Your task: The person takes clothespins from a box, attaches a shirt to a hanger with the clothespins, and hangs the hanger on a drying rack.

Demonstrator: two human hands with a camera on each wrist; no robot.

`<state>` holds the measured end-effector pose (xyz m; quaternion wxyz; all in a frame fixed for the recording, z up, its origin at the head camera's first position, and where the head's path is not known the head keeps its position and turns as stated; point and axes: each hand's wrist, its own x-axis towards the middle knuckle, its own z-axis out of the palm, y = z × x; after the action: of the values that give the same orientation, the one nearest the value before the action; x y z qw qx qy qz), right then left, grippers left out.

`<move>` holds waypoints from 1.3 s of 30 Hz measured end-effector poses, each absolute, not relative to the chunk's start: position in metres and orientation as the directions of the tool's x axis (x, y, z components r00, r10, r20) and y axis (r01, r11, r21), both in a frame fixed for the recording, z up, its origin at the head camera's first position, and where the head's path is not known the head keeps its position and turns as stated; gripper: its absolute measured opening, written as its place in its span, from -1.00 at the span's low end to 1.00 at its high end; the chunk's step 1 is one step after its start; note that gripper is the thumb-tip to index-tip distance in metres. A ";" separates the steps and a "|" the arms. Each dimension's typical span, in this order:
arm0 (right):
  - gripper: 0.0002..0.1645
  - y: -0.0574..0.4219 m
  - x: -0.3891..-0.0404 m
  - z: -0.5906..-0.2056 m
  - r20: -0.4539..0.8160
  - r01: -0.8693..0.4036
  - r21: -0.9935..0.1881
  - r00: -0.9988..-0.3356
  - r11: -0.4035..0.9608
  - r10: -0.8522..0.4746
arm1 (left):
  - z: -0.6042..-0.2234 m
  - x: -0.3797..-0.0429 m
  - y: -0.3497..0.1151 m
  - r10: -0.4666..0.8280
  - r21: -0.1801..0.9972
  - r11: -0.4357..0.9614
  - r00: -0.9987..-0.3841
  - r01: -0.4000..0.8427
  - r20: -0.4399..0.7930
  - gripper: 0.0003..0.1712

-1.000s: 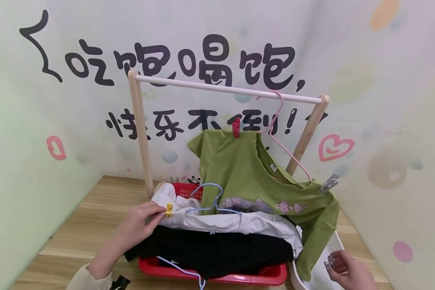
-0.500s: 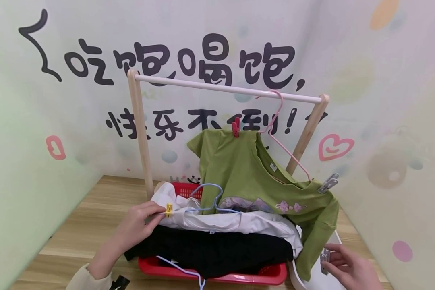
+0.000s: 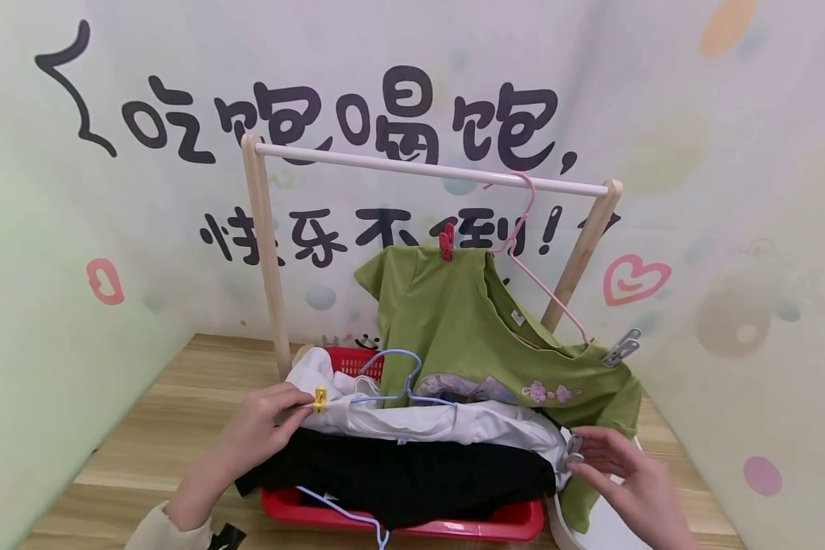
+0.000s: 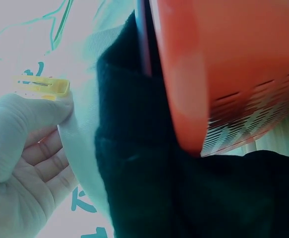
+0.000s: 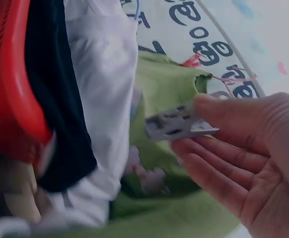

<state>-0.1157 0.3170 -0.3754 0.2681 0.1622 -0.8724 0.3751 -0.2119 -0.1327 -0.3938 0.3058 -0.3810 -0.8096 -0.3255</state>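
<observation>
My left hand (image 3: 301, 406) pinches the left end of a white garment (image 3: 454, 422) beside a yellow clip (image 3: 321, 398); the left wrist view shows the thumb under that yellow clip (image 4: 42, 87) and the white cloth (image 4: 82, 148). The garment lies on a blue hanger (image 3: 402, 374) over black cloth (image 3: 412, 477) in a red basket (image 3: 454, 528). My right hand (image 3: 580, 456) pinches a silver metal clip (image 3: 574, 447) at the garment's right end. In the right wrist view the silver clip (image 5: 176, 125) sits between thumb and fingers (image 5: 218, 168).
A green shirt (image 3: 467, 321) hangs on a pink hanger (image 3: 522, 229) from a wooden rack (image 3: 426, 168), with a red clip (image 3: 447, 241) and another silver clip (image 3: 623, 347) on its shoulders. A white tub (image 3: 608, 527) stands at the lower right. Walls close in on three sides.
My right hand has risen and moved left with the silver clip, from over the white tub to the white garment's right end. The left hand has stayed put.
</observation>
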 end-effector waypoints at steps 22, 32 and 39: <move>-0.64 0.257 -0.180 -0.377 0.702 -0.698 -0.702 -0.712 0.143 -0.029 | -0.394 -0.211 -0.134 0.412 0.289 0.494 -0.514 0.820 0.753 -0.72; -0.70 0.254 -0.186 -0.381 0.655 -0.651 -0.733 -0.754 0.199 -0.051 | -0.395 -0.212 -0.134 0.421 0.296 0.463 -0.501 0.835 0.756 -0.71; -0.73 0.253 -0.188 -0.384 0.655 -0.649 -0.730 -0.754 0.215 -0.053 | -0.394 -0.211 -0.134 0.412 0.290 0.464 -0.494 0.837 0.766 -0.69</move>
<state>-0.1884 0.2527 -0.3841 0.2570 0.2385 -0.7359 0.5792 -0.2111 -0.1335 -0.3942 0.3150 -0.3924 -0.7955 -0.3377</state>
